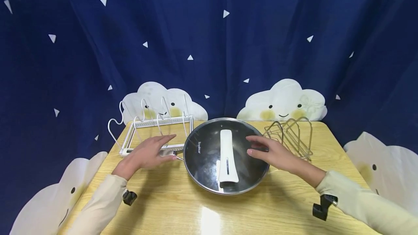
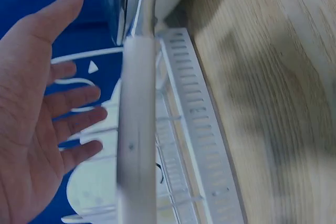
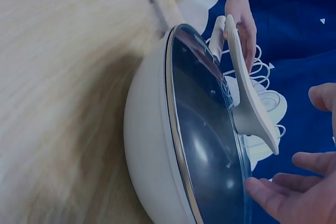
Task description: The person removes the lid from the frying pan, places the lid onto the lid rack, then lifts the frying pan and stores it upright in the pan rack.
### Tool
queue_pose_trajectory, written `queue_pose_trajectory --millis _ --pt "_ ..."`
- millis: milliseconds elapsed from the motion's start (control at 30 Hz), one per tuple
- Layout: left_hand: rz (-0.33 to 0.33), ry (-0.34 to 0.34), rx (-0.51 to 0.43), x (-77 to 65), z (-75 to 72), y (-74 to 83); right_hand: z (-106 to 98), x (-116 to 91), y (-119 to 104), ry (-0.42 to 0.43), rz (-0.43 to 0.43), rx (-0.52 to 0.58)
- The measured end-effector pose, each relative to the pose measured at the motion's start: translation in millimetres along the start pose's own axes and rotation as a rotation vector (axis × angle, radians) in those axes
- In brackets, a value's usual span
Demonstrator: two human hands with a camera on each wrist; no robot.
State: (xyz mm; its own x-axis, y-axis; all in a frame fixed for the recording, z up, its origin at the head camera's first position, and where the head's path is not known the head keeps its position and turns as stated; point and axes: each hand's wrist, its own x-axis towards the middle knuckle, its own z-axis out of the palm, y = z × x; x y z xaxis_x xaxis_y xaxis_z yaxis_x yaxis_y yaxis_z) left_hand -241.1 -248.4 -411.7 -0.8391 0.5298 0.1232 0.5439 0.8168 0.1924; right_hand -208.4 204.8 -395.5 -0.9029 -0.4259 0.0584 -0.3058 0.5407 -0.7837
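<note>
A white wok (image 3: 144,129) stands on the table, covered by a glass lid (image 1: 204,166) with a steel rim. Across the lid's middle runs a long white lid handle (image 1: 226,151). The wok's white side handle (image 2: 137,129) points left. Over that handle hovers my left hand (image 1: 147,153), its fingers extended and apart from it in the left wrist view. My right hand (image 1: 274,152) is above the lid's right edge, fingers loosely spread with nothing in them. In the right wrist view, fingers (image 3: 268,195) appear close to the lid's edge; contact cannot be told.
A white wire rack (image 1: 171,120) with upright loops stands behind the left hand, close to the wok handle. Behind the right hand is a smaller metal wire rack (image 1: 298,137). The wooden table (image 1: 163,206) ends at a dark blue curtain (image 1: 209,28) with cloud prints.
</note>
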Motion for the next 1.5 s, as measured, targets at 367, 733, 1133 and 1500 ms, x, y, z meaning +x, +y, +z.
queue_pose_trajectory --millis 367,733,1133,1500 --pt "-0.018 -0.057 -0.173 4.3 1.3 -29.3 15.1 8.8 -4.4 -0.169 0.148 0.574" --pt "0.019 -0.109 -0.387 11.6 7.4 -49.5 29.2 10.6 -5.9 -0.217 0.250 0.881" --pt "0.005 -0.145 -0.440 12.2 15.0 -56.1 50.4 21.6 -4.7 -0.182 0.377 0.969" --pt "0.016 -0.174 -0.542 12.6 18.1 -55.0 65.3 24.6 -8.9 -0.197 0.428 1.007"
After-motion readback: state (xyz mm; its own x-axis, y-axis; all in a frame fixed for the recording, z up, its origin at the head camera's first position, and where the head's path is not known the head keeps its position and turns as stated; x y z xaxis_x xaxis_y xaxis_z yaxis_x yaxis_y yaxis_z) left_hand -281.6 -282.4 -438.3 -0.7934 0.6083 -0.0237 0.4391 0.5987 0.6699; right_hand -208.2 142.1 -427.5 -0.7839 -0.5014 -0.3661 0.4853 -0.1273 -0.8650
